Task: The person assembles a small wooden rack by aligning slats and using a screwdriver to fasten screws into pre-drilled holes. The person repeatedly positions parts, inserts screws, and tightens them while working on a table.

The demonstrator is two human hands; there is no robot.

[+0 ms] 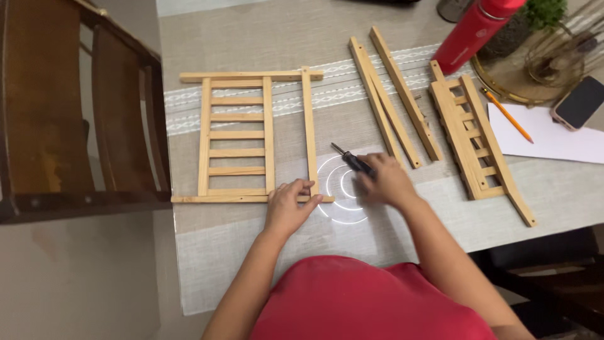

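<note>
From my feed: the pale wooden slatted frame [242,135] lies flat on the grey-beige table [251,38], so I'll place everything off that. My left hand [288,204] rests on the frame's near right corner, fingers spread loosely over the bottom rail where the outer upright meets it, pressing down rather than gripping. Just right of the frame, my right hand [385,181] is wrapped around the black-handled screwdriver [352,161], whose tip points back toward the frame's outer upright, close to it but not touching as far as I can see. The hand's a bit blurry.

Further right of the frame lie three loose pale wooden slats [393,97], fanned out at an angle. Beyond those is a second, smaller slatted wooden panel [475,141], then a white sheet of paper [553,138] with an orange pencil [507,115] on it. Far right and behind the frame stands a red metal bottle [475,31]. Left of the frame there's a dark wooden chair [69,107].
</note>
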